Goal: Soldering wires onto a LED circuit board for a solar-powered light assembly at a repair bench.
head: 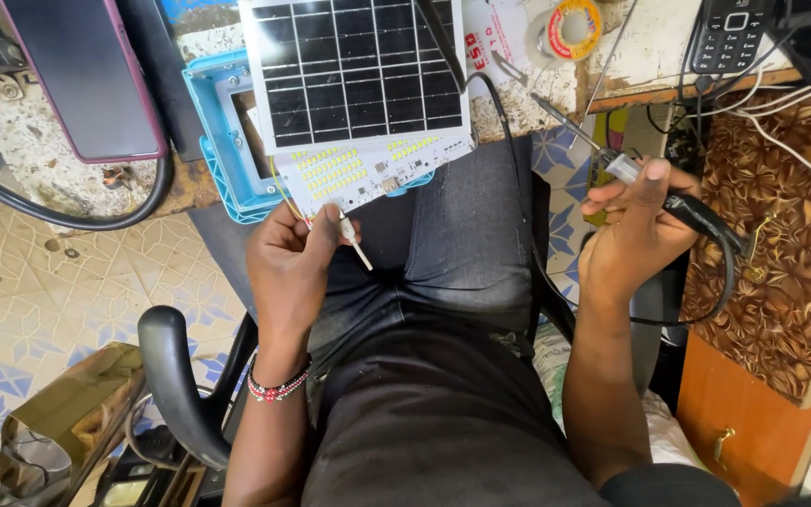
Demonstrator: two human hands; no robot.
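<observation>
Dark-clothed lap [443, 404] sat closest to the head camera, person seated, jeans over the knees. Left hand [295, 258] was raised above the left thigh, beaded bracelet [277, 385] at the wrist; its fingers [326, 230] were pinched shut on a thin white stick-like piece [357, 246], with yellow wires [285, 200] running from the grip up to the white LED circuit board [368, 169]. That board lay at the near edge of the surface [49, 160], just under a dark solar panel [354, 70] and resting on a blue plastic housing [222, 131]. Right hand [635, 235] was held well apart to the right, fingers closed around the black handle of a soldering iron [612, 160], metal tip pointing up-left toward the surface edge, black cord [720, 272] looping below the hand. Further back: solder spool [567, 28], black keypad phone [729, 33], dark tablet [86, 75] at left. Tiled floor [39, 291] and a black chair armrest [175, 385] showed at lower left.
</observation>
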